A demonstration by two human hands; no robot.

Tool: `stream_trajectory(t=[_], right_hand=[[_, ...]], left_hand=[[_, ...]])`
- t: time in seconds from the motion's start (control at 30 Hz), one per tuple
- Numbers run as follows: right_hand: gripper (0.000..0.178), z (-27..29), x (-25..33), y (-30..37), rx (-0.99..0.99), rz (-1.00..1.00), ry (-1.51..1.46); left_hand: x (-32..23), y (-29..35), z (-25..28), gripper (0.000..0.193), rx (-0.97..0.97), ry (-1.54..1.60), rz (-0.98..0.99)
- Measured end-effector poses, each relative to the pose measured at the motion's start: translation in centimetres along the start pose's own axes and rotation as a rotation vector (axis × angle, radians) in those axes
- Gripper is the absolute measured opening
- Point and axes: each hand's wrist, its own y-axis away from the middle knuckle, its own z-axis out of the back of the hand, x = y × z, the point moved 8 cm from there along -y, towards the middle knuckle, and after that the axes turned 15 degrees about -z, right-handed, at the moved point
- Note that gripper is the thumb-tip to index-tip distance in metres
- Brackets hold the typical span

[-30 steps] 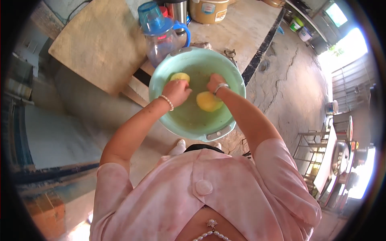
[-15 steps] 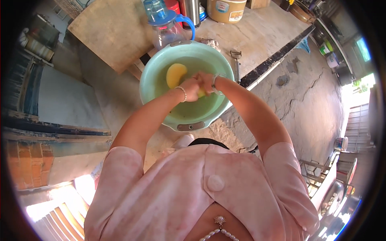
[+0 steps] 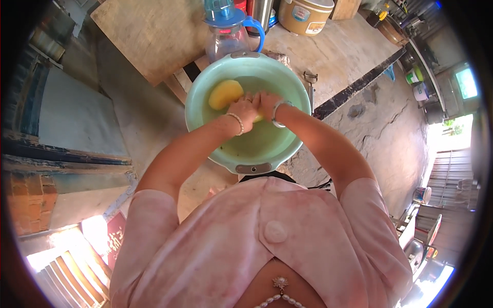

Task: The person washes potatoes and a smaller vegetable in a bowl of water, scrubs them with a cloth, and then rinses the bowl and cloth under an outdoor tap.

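A pale green basin (image 3: 194, 115) holds cloudy greenish water, and both my hands are in it, side by side. My left hand (image 3: 245, 111) and my right hand (image 3: 269, 104) are closed around a yellow potato (image 3: 259, 118), mostly hidden by my fingers. Another yellow potato (image 3: 226, 94), smooth and peeled-looking, lies in the water just beyond my left hand, apart from it. A bracelet circles each wrist. Right of the basin, a metal peeler (image 3: 310, 87) rests on the counter.
Behind the basin stand a clear pitcher (image 3: 228, 43) with a blue lid and handle, a steel flask (image 3: 261, 15) and a tan rice cooker (image 3: 304, 18). A wooden board (image 3: 154, 36) lies at the far left. The counter's dark edge (image 3: 359, 82) runs along the right.
The view has shifted, so the basin sits slightly lower and farther right. The loose potato has turned in the water. My hands still grip the other one, with the left fingers now more spread over it.
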Motion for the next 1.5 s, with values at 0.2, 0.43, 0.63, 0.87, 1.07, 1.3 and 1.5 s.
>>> stream_trajectory(t=[0.2, 0.43, 0.63, 0.87, 1.07, 1.3, 1.5], right_hand=[[0.072, 1.8, 0.0, 0.2, 0.076, -0.064, -0.222], [0.011, 1.1, -3.4, -0.6, 0.587, -0.361, -0.427], [0.022, 0.9, -3.3, -2.9, 0.532, -0.331, -0.485], [0.058, 3.3, 0.5, -2.1, 0.461, 0.166, -0.803], [0.061, 1.3, -1.3, -1.0, 1.049, -0.362, -0.734], [0.085, 0.5, -0.3, -2.1, 0.389, -0.411, -0.938], [0.084, 3.9, 1.5, -1.2, 0.224, -0.004, -0.376]], left_hand=[[1.6, -0.9, 0.5, 0.074, -0.135, 0.177, 0.043], [3.9, 0.1, 0.4, 0.063, 0.069, 0.684, 0.245], [7.2, 3.8, -2.7, 0.040, 0.109, 0.932, 0.571], [4.0, 0.8, -1.1, 0.064, -0.320, 0.254, 0.267], [1.6, 1.8, -2.6, 0.040, -0.110, 1.391, 0.640], [2.8, 2.4, -6.0, 0.017, -0.249, 1.324, 0.847], [3.6, 2.0, -6.1, 0.019, 0.016, 0.745, 0.627]])
